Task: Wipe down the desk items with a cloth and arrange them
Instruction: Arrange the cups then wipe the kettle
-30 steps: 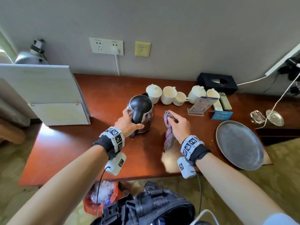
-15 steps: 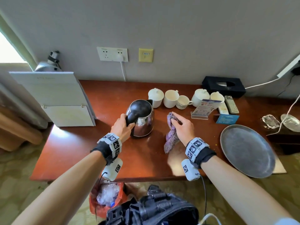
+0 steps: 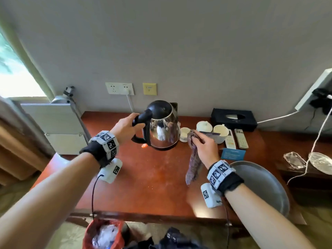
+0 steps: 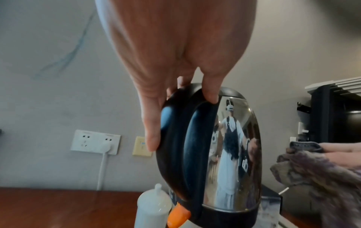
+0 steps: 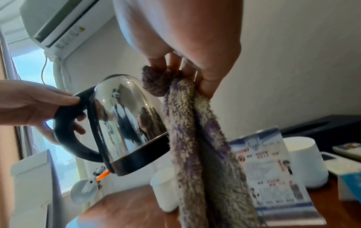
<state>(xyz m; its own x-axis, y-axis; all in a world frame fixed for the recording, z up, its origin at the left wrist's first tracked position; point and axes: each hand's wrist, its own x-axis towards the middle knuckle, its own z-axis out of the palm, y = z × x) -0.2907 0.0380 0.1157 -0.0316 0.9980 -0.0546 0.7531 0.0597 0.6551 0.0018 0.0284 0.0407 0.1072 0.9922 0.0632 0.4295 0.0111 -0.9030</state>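
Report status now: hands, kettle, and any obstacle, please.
Left hand grips kettle handle, lifted. Right hand holds cloth beside it. Cups close behind.

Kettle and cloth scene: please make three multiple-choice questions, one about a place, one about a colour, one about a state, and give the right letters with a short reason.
1. Where is the kettle?
A. lifted above the desk
B. standing on the round metal tray
C. on the floor

2. What colour is the kettle's handle?
A. white
B. black
C. red

3. What is the right hand doing?
A. resting flat on the desk
B. gripping a hanging purple cloth
C. holding a cup

Answers:
1 A, the left hand holds it by the handle and the right wrist view shows its base in the air.
2 B, the handle is black in all views.
3 B, the fingers pinch the cloth's top and the rest hangs down.
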